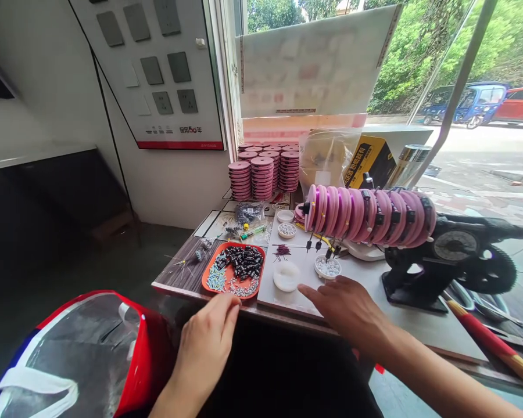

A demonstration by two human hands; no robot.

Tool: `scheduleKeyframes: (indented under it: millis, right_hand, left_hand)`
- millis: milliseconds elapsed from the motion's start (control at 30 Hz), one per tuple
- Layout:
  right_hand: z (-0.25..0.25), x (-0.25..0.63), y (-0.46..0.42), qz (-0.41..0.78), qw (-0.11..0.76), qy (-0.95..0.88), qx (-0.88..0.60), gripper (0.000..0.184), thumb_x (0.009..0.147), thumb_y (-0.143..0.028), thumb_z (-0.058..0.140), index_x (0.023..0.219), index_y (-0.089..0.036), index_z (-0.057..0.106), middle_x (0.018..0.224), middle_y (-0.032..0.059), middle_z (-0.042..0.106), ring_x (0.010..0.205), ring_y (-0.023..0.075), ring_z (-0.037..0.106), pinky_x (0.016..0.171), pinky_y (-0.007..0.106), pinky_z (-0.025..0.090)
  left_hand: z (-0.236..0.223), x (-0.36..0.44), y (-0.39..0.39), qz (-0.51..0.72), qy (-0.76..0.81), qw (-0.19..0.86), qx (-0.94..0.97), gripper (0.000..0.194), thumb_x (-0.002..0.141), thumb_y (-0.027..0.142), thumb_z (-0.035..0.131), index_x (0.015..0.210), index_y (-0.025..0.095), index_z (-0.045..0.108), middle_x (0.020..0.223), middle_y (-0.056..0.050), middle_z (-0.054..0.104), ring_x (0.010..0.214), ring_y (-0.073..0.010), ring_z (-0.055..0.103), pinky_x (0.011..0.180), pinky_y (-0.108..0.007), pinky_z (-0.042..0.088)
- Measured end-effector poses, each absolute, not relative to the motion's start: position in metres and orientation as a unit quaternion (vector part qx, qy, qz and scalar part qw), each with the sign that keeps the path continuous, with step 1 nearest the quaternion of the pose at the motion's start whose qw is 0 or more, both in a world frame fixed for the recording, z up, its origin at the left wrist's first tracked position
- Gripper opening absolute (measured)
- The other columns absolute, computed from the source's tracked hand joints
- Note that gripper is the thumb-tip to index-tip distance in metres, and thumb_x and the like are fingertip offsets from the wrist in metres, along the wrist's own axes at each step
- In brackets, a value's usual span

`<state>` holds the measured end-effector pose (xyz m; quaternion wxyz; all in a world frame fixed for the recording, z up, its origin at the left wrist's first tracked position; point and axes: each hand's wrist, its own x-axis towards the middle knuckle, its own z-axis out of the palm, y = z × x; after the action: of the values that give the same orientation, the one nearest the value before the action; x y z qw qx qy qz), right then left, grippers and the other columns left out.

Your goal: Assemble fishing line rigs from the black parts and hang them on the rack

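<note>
My left hand (211,332) is at the front rim of an orange tray (206,277), thumb and fingertips pressed together; whatever they hold, if anything, is hidden. In the tray lie black fishing-float-like parts (246,261), small blue pieces (217,277) and small silvery pieces (240,288). My right hand (351,305) hovers over the white board's front part, one digit stretched left toward a shallow white dish (286,276). Its other fingers bend, partly hidden, by a dish of white beads (328,267). Nothing shows in that hand.
Pink foam spools sit on a black winding machine (453,247), with dark weights hanging in front. Stacked pink spools (261,174) stand by the window. Scissors (514,337) and a red-handled tool (483,331) lie at right. A red-rimmed bag (143,354) stands at lower left.
</note>
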<state>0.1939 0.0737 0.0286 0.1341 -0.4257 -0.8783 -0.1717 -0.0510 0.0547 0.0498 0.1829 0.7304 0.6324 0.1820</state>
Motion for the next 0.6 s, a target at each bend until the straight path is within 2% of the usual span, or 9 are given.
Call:
scheduleKeyframes:
  millis: [67,167,333,400,467,533,600]
  right_hand:
    - [0.029,0.191,0.077,-0.177,0.12,-0.884,-0.416,0.029,0.063,0.001,0.066,0.084,-0.019,0.063,0.053,-0.004,0.061,0.048,0.0167,0.057,0.054,0.029,0.031]
    - [0.031,0.189,0.075,-0.187,0.116,-0.893,-0.393,0.022,0.062,-0.003,0.072,0.067,-0.02,0.059,0.054,-0.0037,0.059,0.051,0.0166,0.056,0.056,0.03,0.033]
    - [0.029,0.188,0.054,-0.216,0.157,-0.894,-0.36,0.016,0.065,-0.007,0.07,0.067,-0.019,0.059,0.069,-0.0008,0.062,0.061,0.016,0.053,0.058,0.03,0.036]
    - [0.025,0.184,0.042,-0.238,0.189,-0.894,-0.33,0.011,0.074,-0.007,0.059,0.074,-0.017,0.062,0.085,0.0031,0.065,0.075,0.0169,0.055,0.069,0.032,0.039]
    - [0.021,0.179,0.033,-0.247,0.227,-0.896,-0.292,0.023,0.084,-0.006,0.045,0.078,-0.016,0.064,0.096,0.0047,0.065,0.092,0.0181,0.054,0.088,0.034,0.037]
    - [0.018,0.174,0.026,-0.233,0.257,-0.898,-0.271,0.035,0.09,-0.005,0.035,0.075,-0.018,0.064,0.091,0.0019,0.065,0.098,0.018,0.053,0.101,0.036,0.029]
    - [0.018,0.17,0.022,-0.212,0.282,-0.894,-0.275,0.04,0.092,-0.007,0.033,0.069,-0.02,0.063,0.082,-0.0014,0.065,0.097,0.017,0.055,0.108,0.037,0.023]
  left_hand:
    - [0.049,-0.048,0.071,0.17,0.648,0.102,0.735,0.02,0.091,0.023,0.037,0.089,0.023,0.057,0.094,-0.002,0.065,0.081,-0.0207,0.062,0.066,-0.03,0.038]
    - [0.047,-0.037,0.09,0.145,0.657,0.048,0.738,0.021,0.091,0.022,0.04,0.088,0.022,0.06,0.094,-0.003,0.064,0.078,-0.0217,0.063,0.059,-0.03,0.037]
    - [0.047,-0.019,0.102,0.145,0.652,0.033,0.743,0.02,0.09,0.021,0.043,0.085,0.022,0.062,0.088,-0.002,0.064,0.084,-0.0219,0.063,0.06,-0.03,0.038]
    - [0.048,-0.012,0.104,0.145,0.648,0.03,0.747,0.019,0.09,0.022,0.044,0.085,0.023,0.062,0.089,-0.001,0.065,0.083,-0.0206,0.063,0.061,-0.03,0.039]
    - [0.05,-0.004,0.109,0.142,0.645,0.028,0.751,0.017,0.089,0.023,0.045,0.089,0.024,0.062,0.092,-0.001,0.066,0.083,-0.021,0.064,0.062,-0.03,0.04]
    - [0.051,0.005,0.116,0.134,0.642,0.026,0.755,0.016,0.088,0.023,0.047,0.094,0.024,0.062,0.094,-0.002,0.068,0.083,-0.0228,0.065,0.061,-0.031,0.041]
    - [0.052,0.013,0.122,0.12,0.638,0.03,0.76,0.016,0.085,0.021,0.051,0.097,0.023,0.061,0.093,-0.004,0.069,0.082,-0.0246,0.066,0.061,-0.031,0.042]
